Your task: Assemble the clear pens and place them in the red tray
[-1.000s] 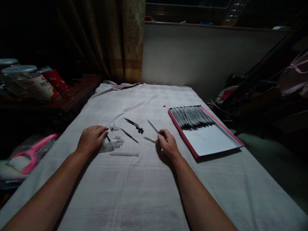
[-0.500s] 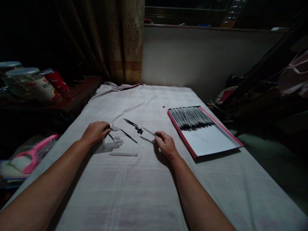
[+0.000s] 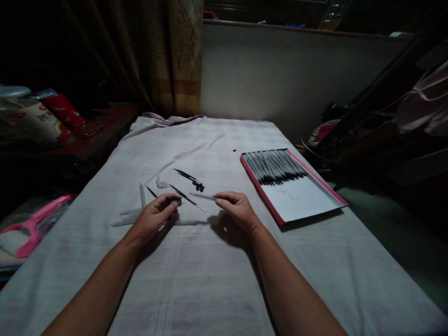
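Observation:
My left hand (image 3: 156, 214) is closed, pinching a small greyish piece that looks like a pen cap (image 3: 178, 202) between thumb and fingers. Facing it, my right hand (image 3: 238, 207) grips the rear end of a clear pen barrel (image 3: 203, 196), its tip pointing left. Between and beyond the hands lie dark pen refills (image 3: 184, 195), with a second group of refills (image 3: 187, 174) farther back. Small black plugs (image 3: 199, 186) are bunched beside these. Clear caps (image 3: 161, 184) lie behind my left hand, and several empty barrels (image 3: 129, 215) are partly hidden by it.
A pink-edged box lid (image 3: 261, 196) on the right holds a row of assembled-looking pens (image 3: 280, 165). A tiny red piece (image 3: 234, 150) lies near it on the pale cloth (image 3: 210, 289). Jars (image 3: 31, 121) and pink scissors-like handles (image 3: 31, 228) are at left.
My left hand has moved right and toward me, away from the barrels and caps, bringing a small piece along. My right hand has shifted slightly left with the pen barrel, and the view has tilted a little.

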`<state>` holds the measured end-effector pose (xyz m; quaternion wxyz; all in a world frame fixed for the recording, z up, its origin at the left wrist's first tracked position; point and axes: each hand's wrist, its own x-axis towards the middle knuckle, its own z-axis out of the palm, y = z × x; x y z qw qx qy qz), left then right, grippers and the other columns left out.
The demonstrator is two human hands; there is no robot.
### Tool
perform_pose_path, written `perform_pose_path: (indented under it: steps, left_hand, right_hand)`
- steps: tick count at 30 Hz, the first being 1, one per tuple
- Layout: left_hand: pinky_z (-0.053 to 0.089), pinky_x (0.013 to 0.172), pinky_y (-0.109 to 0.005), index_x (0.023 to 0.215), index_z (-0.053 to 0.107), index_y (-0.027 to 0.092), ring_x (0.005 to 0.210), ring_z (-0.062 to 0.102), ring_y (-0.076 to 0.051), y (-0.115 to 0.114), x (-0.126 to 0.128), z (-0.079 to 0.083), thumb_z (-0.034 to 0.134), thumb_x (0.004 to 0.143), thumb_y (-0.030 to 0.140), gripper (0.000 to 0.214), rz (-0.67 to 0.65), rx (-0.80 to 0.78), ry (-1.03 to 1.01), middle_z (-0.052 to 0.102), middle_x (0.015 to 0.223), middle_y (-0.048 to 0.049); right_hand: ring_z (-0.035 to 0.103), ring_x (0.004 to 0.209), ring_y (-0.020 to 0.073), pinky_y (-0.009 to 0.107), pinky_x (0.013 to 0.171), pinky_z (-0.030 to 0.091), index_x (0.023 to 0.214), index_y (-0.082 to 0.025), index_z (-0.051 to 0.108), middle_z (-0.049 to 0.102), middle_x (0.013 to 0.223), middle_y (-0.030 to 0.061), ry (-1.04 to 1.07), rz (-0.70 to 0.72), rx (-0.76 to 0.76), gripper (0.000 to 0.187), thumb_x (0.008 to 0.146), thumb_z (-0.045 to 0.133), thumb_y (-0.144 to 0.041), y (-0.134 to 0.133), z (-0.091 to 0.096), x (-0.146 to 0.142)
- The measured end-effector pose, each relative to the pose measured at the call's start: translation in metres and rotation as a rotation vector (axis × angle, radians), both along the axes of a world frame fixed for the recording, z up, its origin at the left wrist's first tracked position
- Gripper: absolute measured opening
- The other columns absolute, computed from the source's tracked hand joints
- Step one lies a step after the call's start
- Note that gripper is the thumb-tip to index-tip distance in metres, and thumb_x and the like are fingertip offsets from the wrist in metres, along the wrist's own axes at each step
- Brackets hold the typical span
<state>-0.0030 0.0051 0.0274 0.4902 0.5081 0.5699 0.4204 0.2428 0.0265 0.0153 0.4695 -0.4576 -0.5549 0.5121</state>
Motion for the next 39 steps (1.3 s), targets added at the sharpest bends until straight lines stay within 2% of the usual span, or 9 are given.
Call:
perform_pose_path:
  steps: [4,10,15,20,24,31,35,39]
  left_hand:
    - [0.046,0.053,-0.024,0.091,0.071,0.021,0.062,0.058,-0.014,-0.003,0.003,-0.002,0.080,0.062,0.058,0.048,-0.031,-0.022,-0.029,0.068,0.076,-0.0027]
    - [0.044,0.052,-0.024,0.090,0.072,0.021,0.061,0.058,-0.014,-0.005,0.002,-0.006,0.080,0.062,0.057,0.046,-0.046,-0.018,-0.029,0.069,0.077,-0.0026]
    - [0.041,0.050,-0.024,0.087,0.070,0.021,0.058,0.055,-0.013,-0.008,0.004,0.000,0.080,0.062,0.052,0.041,-0.062,-0.002,0.002,0.068,0.073,-0.0016]
    - [0.040,0.049,-0.025,0.081,0.069,0.021,0.054,0.052,-0.014,-0.013,0.009,0.001,0.075,0.068,0.049,0.032,-0.112,0.028,0.066,0.065,0.065,-0.0007]
    - [0.043,0.052,-0.025,0.079,0.069,0.022,0.060,0.057,-0.016,-0.015,0.011,-0.005,0.074,0.069,0.047,0.028,-0.097,0.069,0.079,0.067,0.069,-0.0017]
    - [0.047,0.060,-0.026,0.079,0.069,0.021,0.065,0.059,-0.016,-0.013,0.007,-0.012,0.070,0.074,0.041,0.021,-0.129,0.108,0.113,0.067,0.071,-0.0016]
    - [0.047,0.059,-0.026,0.077,0.070,0.022,0.065,0.060,-0.017,-0.012,0.005,-0.013,0.069,0.075,0.040,0.018,-0.151,0.131,0.167,0.066,0.068,-0.0009]
    - [0.047,0.056,-0.026,0.077,0.068,0.022,0.065,0.061,-0.018,-0.007,0.006,-0.013,0.071,0.073,0.044,0.022,-0.106,0.118,0.121,0.067,0.069,-0.0012]
  right_hand:
    - [0.065,0.068,0.0179,0.030,0.065,0.050,0.080,-0.019,0.081,0.075,0.073,0.0048,-0.035,0.064,-0.051,0.024,0.067,0.073,-0.037,-0.001,-0.002,0.002]
    - [0.061,0.063,0.0148,0.027,0.060,0.048,0.077,-0.018,0.081,0.072,0.070,0.0043,-0.067,0.124,-0.077,0.018,0.068,0.072,-0.031,-0.004,0.001,0.002]
    - [0.056,0.056,0.0118,0.024,0.053,0.044,0.078,-0.016,0.081,0.069,0.064,0.0038,-0.061,0.153,-0.140,0.021,0.067,0.074,-0.032,-0.005,0.000,0.002]
    - [0.052,0.054,0.0111,0.024,0.050,0.039,0.083,-0.013,0.080,0.063,0.060,0.0020,-0.088,0.290,-0.220,0.029,0.070,0.074,-0.038,-0.008,0.001,0.002]
    - [0.047,0.055,0.0101,0.023,0.051,0.034,0.080,-0.013,0.080,0.059,0.058,0.0001,-0.122,0.346,-0.162,0.032,0.073,0.072,-0.043,-0.009,0.000,-0.001]
    - [0.047,0.057,0.0112,0.023,0.051,0.034,0.080,-0.013,0.079,0.059,0.060,0.0008,-0.128,0.401,-0.121,0.038,0.079,0.067,-0.049,-0.008,-0.003,-0.004]
    - [0.045,0.054,0.0109,0.023,0.050,0.033,0.076,-0.013,0.077,0.057,0.059,0.0004,-0.156,0.428,-0.098,0.036,0.082,0.063,-0.046,-0.008,-0.005,-0.006]
    - [0.050,0.058,0.0117,0.023,0.054,0.037,0.077,-0.014,0.076,0.060,0.062,0.0000,-0.206,0.376,-0.029,0.031,0.085,0.059,-0.039,-0.010,-0.004,-0.011]
